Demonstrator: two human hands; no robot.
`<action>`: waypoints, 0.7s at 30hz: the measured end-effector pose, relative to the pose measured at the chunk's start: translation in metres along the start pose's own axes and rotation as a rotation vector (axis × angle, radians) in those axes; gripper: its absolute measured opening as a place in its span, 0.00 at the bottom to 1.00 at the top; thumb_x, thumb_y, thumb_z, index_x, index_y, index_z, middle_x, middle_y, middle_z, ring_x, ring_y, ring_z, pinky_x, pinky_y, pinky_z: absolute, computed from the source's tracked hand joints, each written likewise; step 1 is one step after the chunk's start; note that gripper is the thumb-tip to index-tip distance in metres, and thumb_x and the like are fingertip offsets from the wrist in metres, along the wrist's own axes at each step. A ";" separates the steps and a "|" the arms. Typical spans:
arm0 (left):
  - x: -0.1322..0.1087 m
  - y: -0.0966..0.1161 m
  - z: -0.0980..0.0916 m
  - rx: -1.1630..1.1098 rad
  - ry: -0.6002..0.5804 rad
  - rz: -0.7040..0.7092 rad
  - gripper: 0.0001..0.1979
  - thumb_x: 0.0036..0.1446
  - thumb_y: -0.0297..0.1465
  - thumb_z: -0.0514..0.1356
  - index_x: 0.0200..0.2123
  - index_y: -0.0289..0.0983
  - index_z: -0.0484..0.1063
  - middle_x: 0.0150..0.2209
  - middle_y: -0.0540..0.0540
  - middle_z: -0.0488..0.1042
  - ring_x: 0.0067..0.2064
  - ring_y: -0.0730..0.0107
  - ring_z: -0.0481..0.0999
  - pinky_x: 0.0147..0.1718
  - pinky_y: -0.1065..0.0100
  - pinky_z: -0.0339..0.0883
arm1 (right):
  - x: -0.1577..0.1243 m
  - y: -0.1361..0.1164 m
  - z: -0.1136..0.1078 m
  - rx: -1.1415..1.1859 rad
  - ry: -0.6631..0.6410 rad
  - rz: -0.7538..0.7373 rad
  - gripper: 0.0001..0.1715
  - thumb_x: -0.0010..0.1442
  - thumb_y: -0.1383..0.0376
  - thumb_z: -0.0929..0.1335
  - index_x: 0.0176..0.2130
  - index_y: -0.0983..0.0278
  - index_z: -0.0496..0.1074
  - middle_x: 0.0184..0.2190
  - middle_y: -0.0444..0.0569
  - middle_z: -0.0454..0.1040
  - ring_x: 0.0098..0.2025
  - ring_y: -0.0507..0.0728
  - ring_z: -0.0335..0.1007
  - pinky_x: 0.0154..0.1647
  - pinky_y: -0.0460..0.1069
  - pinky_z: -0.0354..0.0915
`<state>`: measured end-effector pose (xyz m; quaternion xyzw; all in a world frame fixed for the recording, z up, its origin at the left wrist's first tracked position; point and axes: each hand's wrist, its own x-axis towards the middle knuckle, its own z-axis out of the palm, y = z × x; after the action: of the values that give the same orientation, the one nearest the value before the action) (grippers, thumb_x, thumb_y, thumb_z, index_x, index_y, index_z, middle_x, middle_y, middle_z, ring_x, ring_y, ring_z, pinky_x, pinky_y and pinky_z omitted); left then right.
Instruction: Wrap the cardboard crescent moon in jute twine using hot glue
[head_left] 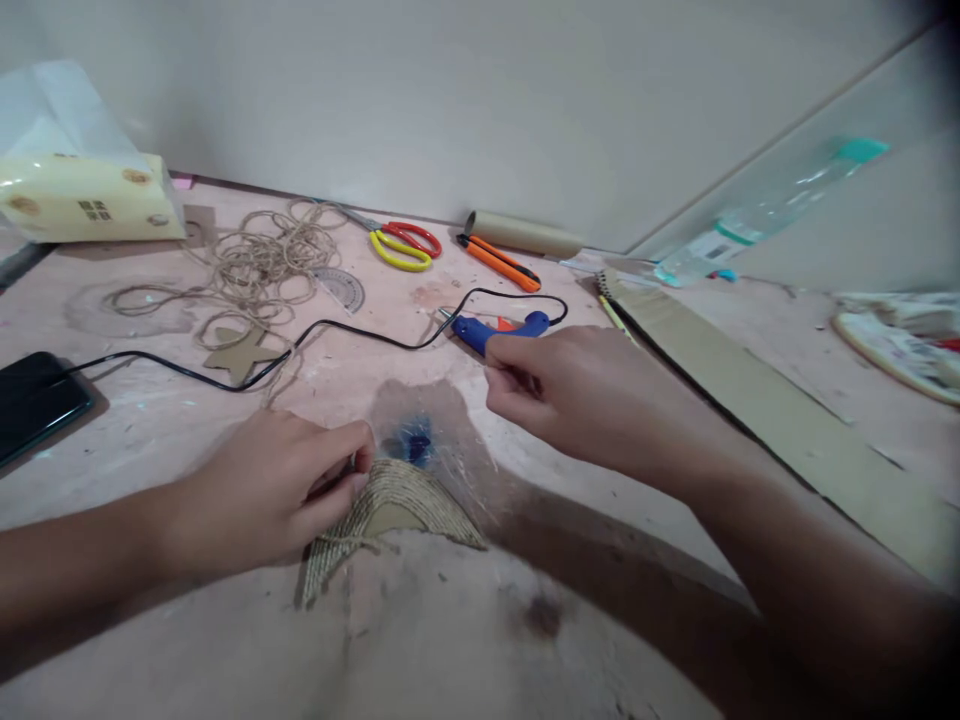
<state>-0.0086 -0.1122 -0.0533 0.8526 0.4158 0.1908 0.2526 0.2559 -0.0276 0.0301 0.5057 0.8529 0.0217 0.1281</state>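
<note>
Twine-covered cardboard arch [442, 500], grasped at its far left edge by the left hand [277, 490] while the right hand [566, 390] curls at a blue glue gun [471, 332], grip unclear, lies near on the tabletop [225, 635], seemingly mostly covered, an inner patch bare.

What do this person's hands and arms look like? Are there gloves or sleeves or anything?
The left hand and right hand are bare: I see no gloves, rings or watch. The left forearm and right forearm show no sleeves either. Some fingers are hidden.
</note>
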 end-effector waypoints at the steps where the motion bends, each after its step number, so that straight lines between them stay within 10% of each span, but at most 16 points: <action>1: 0.000 0.000 0.000 -0.001 -0.004 0.001 0.08 0.72 0.30 0.57 0.39 0.41 0.74 0.21 0.59 0.67 0.21 0.73 0.67 0.25 0.70 0.51 | 0.000 0.001 0.000 -0.007 -0.003 -0.015 0.13 0.69 0.63 0.66 0.33 0.61 0.75 0.23 0.45 0.73 0.26 0.55 0.58 0.32 0.52 0.47; 21: -0.003 -0.002 0.000 -0.034 -0.026 -0.013 0.10 0.76 0.35 0.54 0.40 0.43 0.72 0.23 0.57 0.69 0.22 0.70 0.66 0.27 0.67 0.51 | 0.006 -0.009 0.038 -0.144 -0.047 -0.240 0.13 0.74 0.72 0.66 0.45 0.66 0.82 0.39 0.59 0.88 0.35 0.63 0.79 0.34 0.56 0.46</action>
<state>-0.0111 -0.1133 -0.0550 0.8478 0.4147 0.1853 0.2736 0.2547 -0.0302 -0.0087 0.3901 0.9001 0.0556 0.1857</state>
